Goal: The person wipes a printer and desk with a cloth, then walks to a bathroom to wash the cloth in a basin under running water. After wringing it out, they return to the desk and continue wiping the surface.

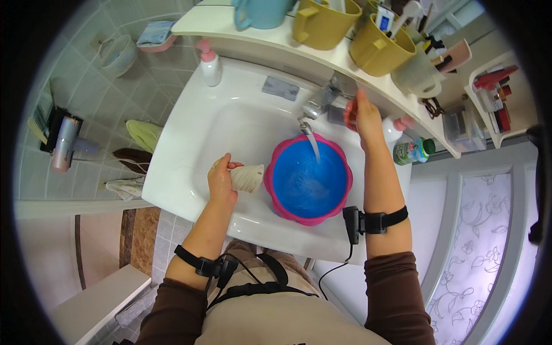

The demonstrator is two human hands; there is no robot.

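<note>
My left hand [221,179] grips a bundled piece of cream ribbed cloth [247,178] over the white washbasin [172,172]. Just right of the cloth stands a round plastic basin [311,219] with a pink scalloped rim and a blue inside, holding water. A stream of water runs into it from the chrome faucet [314,105]. Beyond the basin, at the sink's back right, my right hand [368,118] is beside a small reddish scalloped object [350,114]. The right fingers are partly hidden, so whether they hold that object cannot be told.
Pump bottles stand at the back left [211,67] and behind my right wrist [392,128]. A green-capped bottle [409,152] is at the right edge. Mugs [325,26] line the white shelf [258,39] above. Cables hang from straps on both forearms.
</note>
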